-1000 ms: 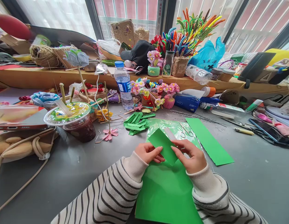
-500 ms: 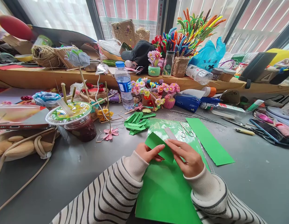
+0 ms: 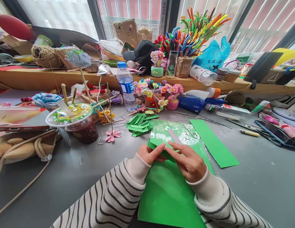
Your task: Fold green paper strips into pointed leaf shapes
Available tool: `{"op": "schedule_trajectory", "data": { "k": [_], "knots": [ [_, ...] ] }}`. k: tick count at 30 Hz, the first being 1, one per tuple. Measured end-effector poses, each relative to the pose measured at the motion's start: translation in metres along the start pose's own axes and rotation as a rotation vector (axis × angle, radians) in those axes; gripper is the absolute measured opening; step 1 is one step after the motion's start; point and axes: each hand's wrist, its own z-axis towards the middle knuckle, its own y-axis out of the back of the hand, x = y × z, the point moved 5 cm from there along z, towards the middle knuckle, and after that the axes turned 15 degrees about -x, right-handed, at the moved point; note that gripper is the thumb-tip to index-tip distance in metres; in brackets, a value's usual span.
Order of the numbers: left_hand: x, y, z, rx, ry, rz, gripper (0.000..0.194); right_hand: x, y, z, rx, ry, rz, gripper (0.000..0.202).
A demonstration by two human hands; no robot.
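A small piece of green paper (image 3: 153, 145) is held up between both hands, partly hidden by the fingers. My left hand (image 3: 151, 153) grips its left side, thumb on top. With fingers closed on the paper's right edge, my right hand (image 3: 188, 161) nearly meets the left thumb. Beneath lies a large green sheet (image 3: 168, 198), reaching to the near table edge. A clear plastic sleeve (image 3: 159, 128) covers green paper just beyond, with a ruler (image 3: 174, 136) and scissors (image 3: 190, 132) on it. A pile of folded green strips (image 3: 139, 125) sits to the left.
A long green paper strip (image 3: 214, 144) lies to the right. On the left stand a lidded drink cup (image 3: 83, 129) and a pink paper flower (image 3: 112, 135). Behind are a water bottle (image 3: 127, 87), crocheted flowers (image 3: 159, 93), a blue tissue pack (image 3: 190, 103) and a crowded wooden ledge (image 3: 100, 77).
The green paper has tilted down flatter between the hands. My fingers have come closer together over its upper edge, covering more of it.
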Motion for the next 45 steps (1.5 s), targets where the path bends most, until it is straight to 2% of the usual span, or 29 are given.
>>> {"op": "schedule_trajectory", "data": {
  "k": [4, 7, 13, 16, 20, 23, 26, 29, 45],
  "knots": [
    [-0.001, -0.001, 0.001, 0.074, -0.023, -0.051, 0.032, -0.001, -0.002, -0.001, 0.039, -0.018, 0.031, 0.035],
    [-0.001, -0.002, 0.002, 0.118, -0.037, -0.105, 0.035, -0.005, -0.003, -0.003, 0.047, -0.118, 0.077, 0.034],
    [-0.004, 0.004, 0.006, 0.016, -0.128, -0.16, 0.031, -0.008, 0.003, 0.0, -0.018, -0.306, 0.242, 0.028],
    [-0.006, 0.003, 0.004, 0.05, -0.09, -0.094, 0.03, -0.016, 0.003, -0.002, -0.081, -0.558, 0.402, 0.022],
    [-0.001, -0.007, -0.005, 0.231, -0.068, 0.06, 0.028, -0.029, -0.007, -0.012, -0.131, -0.993, 0.613, 0.023],
    [0.01, -0.016, -0.011, 0.355, -0.1, 0.173, 0.026, -0.031, -0.014, -0.017, -0.099, -1.121, 0.623, 0.021],
    [0.019, -0.018, -0.011, 0.294, -0.162, 0.29, 0.027, -0.031, -0.016, -0.021, -0.097, -1.198, 0.546, 0.019],
    [0.019, -0.018, -0.011, 0.254, -0.19, 0.304, 0.027, -0.032, -0.015, -0.023, -0.132, -1.259, 0.503, 0.019],
    [0.02, -0.017, -0.007, 0.23, -0.183, 0.287, 0.031, -0.032, -0.015, -0.025, -0.183, -1.302, 0.521, 0.02]
  ]
}}
